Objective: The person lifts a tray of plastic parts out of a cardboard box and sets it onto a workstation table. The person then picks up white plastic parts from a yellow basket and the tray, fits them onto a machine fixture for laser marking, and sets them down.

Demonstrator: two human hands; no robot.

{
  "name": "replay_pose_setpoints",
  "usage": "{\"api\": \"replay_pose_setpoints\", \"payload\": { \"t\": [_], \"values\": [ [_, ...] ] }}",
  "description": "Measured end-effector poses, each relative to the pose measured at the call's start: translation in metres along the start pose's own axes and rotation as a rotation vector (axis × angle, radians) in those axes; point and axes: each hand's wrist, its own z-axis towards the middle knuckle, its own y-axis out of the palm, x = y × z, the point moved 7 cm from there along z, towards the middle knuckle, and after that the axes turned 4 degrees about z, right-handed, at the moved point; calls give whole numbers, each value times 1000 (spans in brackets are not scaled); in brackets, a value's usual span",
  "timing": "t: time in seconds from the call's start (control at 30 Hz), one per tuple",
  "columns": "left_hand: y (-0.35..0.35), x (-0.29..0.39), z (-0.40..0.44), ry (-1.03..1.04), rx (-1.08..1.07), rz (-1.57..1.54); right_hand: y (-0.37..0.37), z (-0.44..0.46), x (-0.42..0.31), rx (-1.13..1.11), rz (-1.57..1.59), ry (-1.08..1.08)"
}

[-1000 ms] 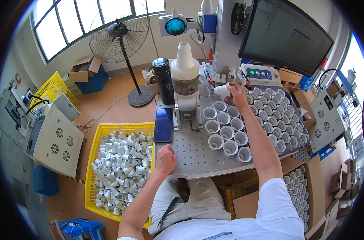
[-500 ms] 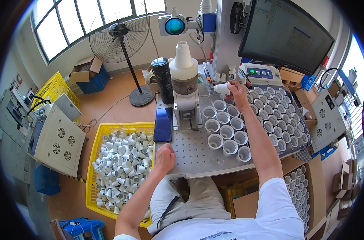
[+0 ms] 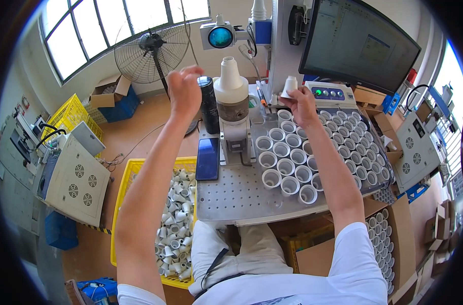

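Note:
My right hand (image 3: 303, 108) pinches a white tapered plastic cup (image 3: 290, 86), its narrow end up, above the back of the worktable. My left hand (image 3: 184, 92) is raised in front of the black cylinder (image 3: 208, 104), fingers curled in, with nothing visible in them. To its right, another white tapered cup (image 3: 230, 73) stands narrow end up on the cream round holder (image 3: 231, 93) of a fixture. Beneath my right forearm, rows of white cups (image 3: 286, 167) stand on the table with their wide mouths up.
A yellow crate (image 3: 120, 198) of loose white cups is at the left. A phone (image 3: 207, 159) lies on the perforated metal table (image 3: 231, 201). A lens head (image 3: 221, 37) hangs above the fixture; a monitor (image 3: 361, 43) is behind the cups. A cardboard box (image 3: 402, 244) of cups sits lower right.
My left hand has risen from the table's front edge to beside the black cylinder. My right hand has lifted slightly and turned its cup from lying sideways to upright.

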Motion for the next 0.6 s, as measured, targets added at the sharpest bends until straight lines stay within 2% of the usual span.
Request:
{"api": "replay_pose_setpoints", "payload": {
  "t": [0.03,0.07,0.13,0.17,0.2,0.23,0.27,0.33,0.4,0.47,0.53,0.6],
  "values": [
    [16,3,13,138,97,124,26,-2,-17,-29,22,-71],
    [27,19,23,139,99,119,49,-3,-31,-59,45,-144],
    [62,19,27,-626,-114,-536,88,3,-44,-126,11,-195],
    [59,31,28,-624,-110,-540,109,2,-49,-193,-19,-242],
    [58,42,26,-651,-144,-678,126,1,-49,-198,-22,-245],
    [58,49,23,-676,-178,-816,144,-2,-52,-216,-123,-314],
    [51,51,25,-673,-177,-817,159,-6,-55,-229,-221,-384],
    [21,38,31,-577,-24,-882,178,-20,-54,-245,-312,-352],
    [-2,-8,26,-346,-115,-661,183,-30,-43,-272,-399,-312],
    [-59,19,-11,30,-58,354,184,-37,-32,-278,-693,-389],
    [-83,-20,-41,14,-92,482,180,-37,-18,-284,-670,-339],
    [-102,-57,-76,-80,-84,458,177,-37,-15,-256,-725,-357]
  ]
}}
